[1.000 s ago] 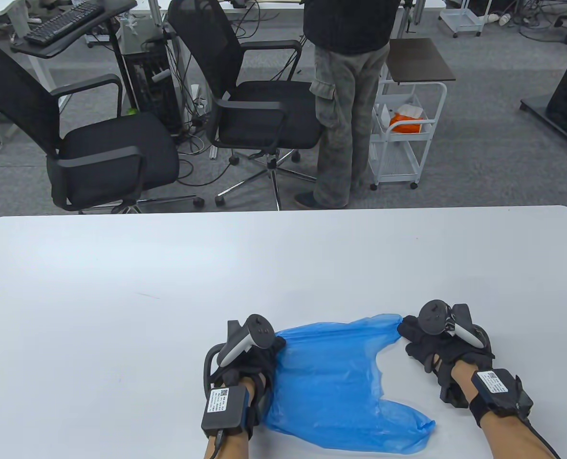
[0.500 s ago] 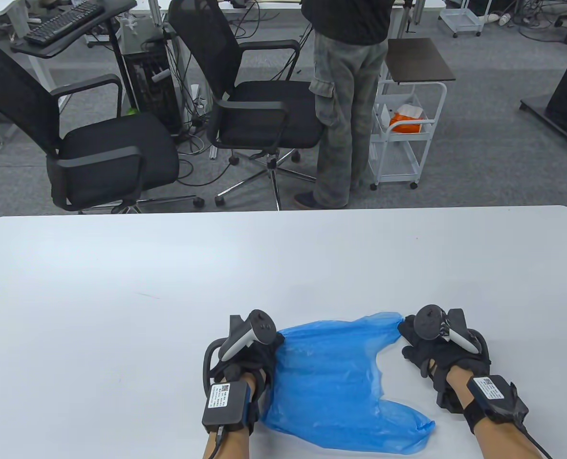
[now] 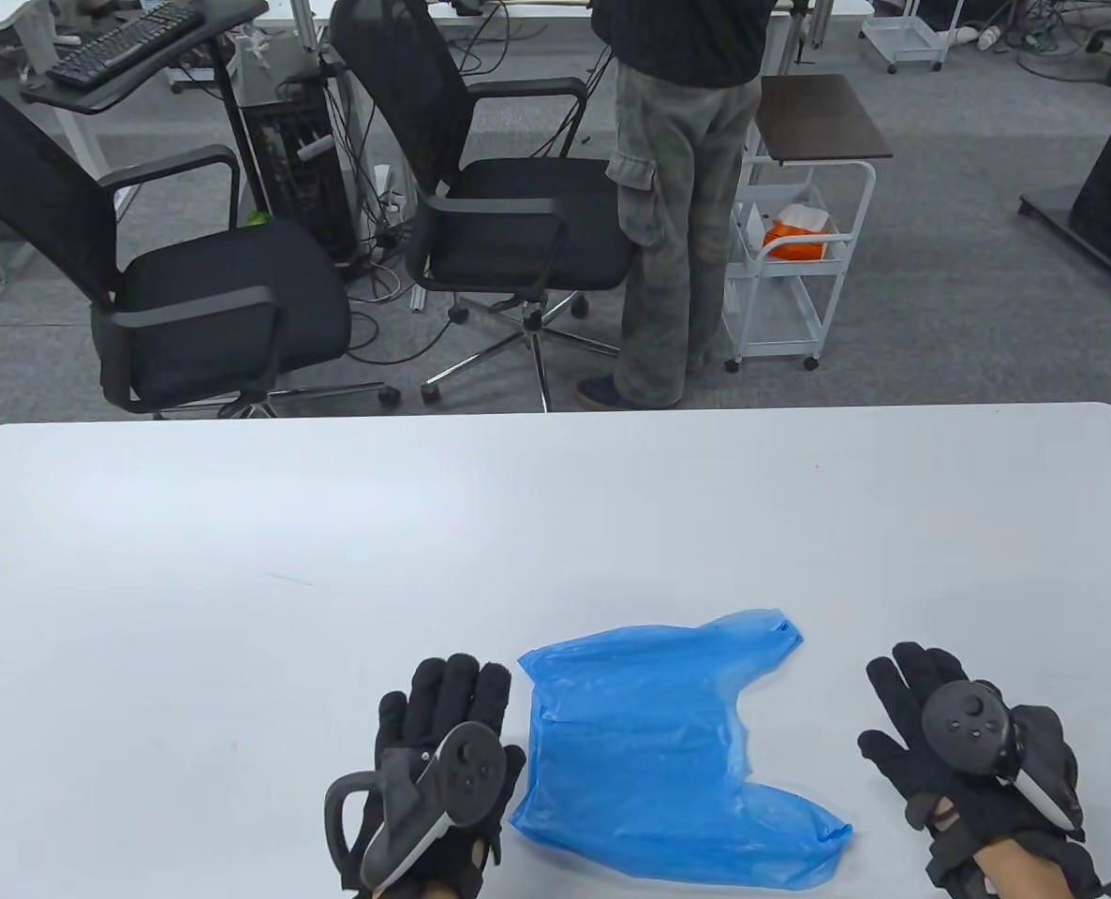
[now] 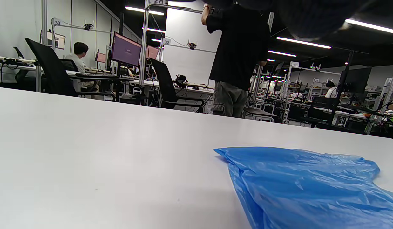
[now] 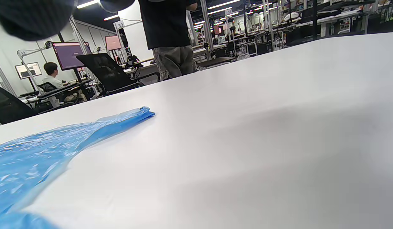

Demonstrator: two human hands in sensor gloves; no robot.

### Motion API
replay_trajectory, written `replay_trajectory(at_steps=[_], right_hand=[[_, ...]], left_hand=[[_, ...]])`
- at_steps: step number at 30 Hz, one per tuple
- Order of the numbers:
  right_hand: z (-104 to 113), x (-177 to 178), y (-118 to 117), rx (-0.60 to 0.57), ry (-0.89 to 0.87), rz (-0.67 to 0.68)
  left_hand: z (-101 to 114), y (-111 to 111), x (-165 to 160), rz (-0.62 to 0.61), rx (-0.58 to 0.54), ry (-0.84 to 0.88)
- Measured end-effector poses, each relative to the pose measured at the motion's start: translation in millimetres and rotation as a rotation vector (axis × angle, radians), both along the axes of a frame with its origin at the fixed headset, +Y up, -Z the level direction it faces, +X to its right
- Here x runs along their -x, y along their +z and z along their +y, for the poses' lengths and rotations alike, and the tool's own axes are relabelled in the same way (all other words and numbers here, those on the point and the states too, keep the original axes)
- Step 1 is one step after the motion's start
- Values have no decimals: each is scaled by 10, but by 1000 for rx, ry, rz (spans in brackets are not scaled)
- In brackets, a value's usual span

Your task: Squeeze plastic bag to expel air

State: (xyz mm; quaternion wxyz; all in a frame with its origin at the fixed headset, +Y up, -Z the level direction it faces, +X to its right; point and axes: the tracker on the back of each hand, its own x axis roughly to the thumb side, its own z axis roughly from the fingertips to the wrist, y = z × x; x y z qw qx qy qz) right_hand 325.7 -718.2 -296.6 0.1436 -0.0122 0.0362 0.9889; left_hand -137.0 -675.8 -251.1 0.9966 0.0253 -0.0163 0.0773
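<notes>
Hands (image 3: 438, 740) (image 3: 949, 740) lie spread flat on table (image 3: 237, 562), flanking blue bag (image 3: 649, 749), touching nothing else.

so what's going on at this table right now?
A person in sensor gloves is working on a blue plastic bag that lies flat on the white table. Neither hand is touching it at this moment: the left hand rests open just to the left of the bag, and the right hand lies open well off to its right. The bag looks largely flattened, with its handle ends pointing right. Someone else stands beyond the table's far edge.
</notes>
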Motion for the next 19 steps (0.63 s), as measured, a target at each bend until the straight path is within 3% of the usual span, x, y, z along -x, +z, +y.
replay_trajectory(at_steps=[4, 8, 10, 19], right_hand=[[-68, 27, 178, 29, 55, 5], [-191, 26, 254, 38, 55, 5], [-264, 39, 264, 95, 60, 23], [-278, 116, 286, 106, 88, 60]], left_hand=[[-55, 177, 5, 10, -28, -5], [-288, 198, 25, -23, -14, 48], [-380, 174, 38, -25, 91, 61], [-428, 174, 57, -23, 111, 69]])
